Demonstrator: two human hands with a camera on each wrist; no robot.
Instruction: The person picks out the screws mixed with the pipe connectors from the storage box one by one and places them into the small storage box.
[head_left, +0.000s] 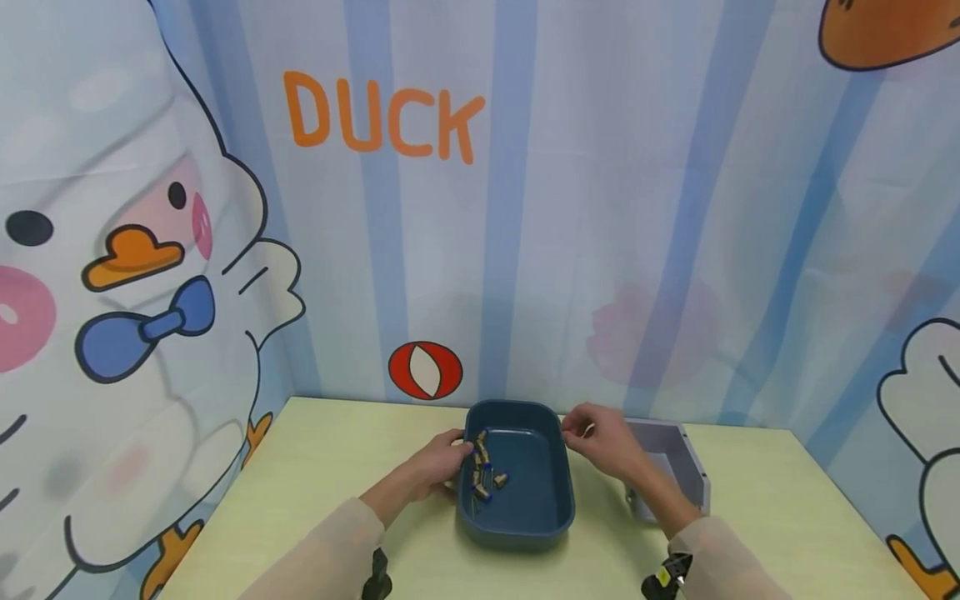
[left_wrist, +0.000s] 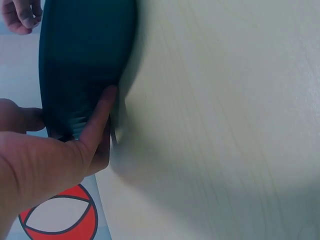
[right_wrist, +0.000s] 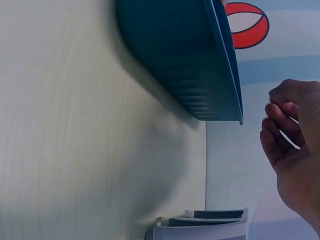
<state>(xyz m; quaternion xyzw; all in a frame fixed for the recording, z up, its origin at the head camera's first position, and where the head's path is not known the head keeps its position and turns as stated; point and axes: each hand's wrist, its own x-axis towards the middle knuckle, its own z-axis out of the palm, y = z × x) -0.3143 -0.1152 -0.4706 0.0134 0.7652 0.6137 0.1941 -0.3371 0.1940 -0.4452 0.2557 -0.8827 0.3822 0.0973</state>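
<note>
A dark blue rectangular basin with rounded corners stands at the middle of the table. Along its left side inside lie several small brass-coloured pieces with blue parts. My left hand grips the basin's left wall, thumb over the rim and fingers under the outside, as the left wrist view also shows on the hand. Beside the far right corner is my right hand. In the right wrist view this hand has loosely bent fingers, nothing between them, and stands apart from the basin wall.
A grey bin stands right of the basin, partly hidden behind my right forearm. The pale yellow table ends at a printed curtain at the back. Black straps with devices sit at my wrists.
</note>
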